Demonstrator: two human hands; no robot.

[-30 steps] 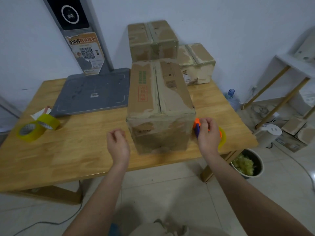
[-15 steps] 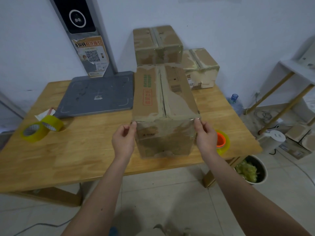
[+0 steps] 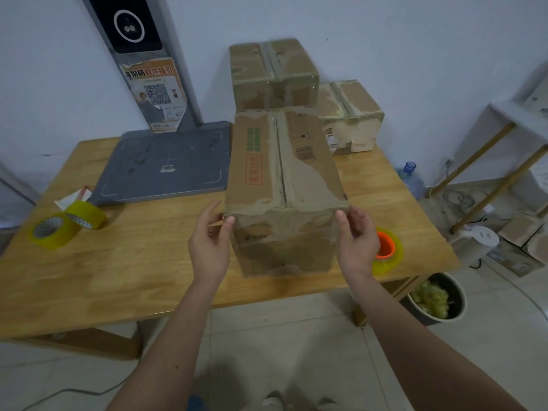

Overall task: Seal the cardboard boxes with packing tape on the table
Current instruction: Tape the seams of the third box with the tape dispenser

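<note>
A long cardboard box (image 3: pixel 258 161) stands on the wooden table (image 3: pixel 118 262), its top seam covered with clear tape. My left hand (image 3: pixel 209 244) holds its near left top corner, thumb on the front face and fingers along the side. On the near right top corner my right hand (image 3: pixel 357 244) has the same hold. A yellowish tape roll with an orange core (image 3: pixel 387 252) lies on the table just right of my right hand. Two more yellow tape rolls (image 3: pixel 52 231) sit at the table's left edge.
Two taped boxes stand behind, one (image 3: pixel 272 72) against the wall and one (image 3: pixel 350 114) to its right. A grey scale platform (image 3: pixel 166 164) lies at the back left. On the floor to the right are a bin (image 3: pixel 436 298) and a water bottle (image 3: pixel 410 176).
My right hand left the orange-cored tape roll on the table. Both hands then rose to the box's near top corners and took hold there.
</note>
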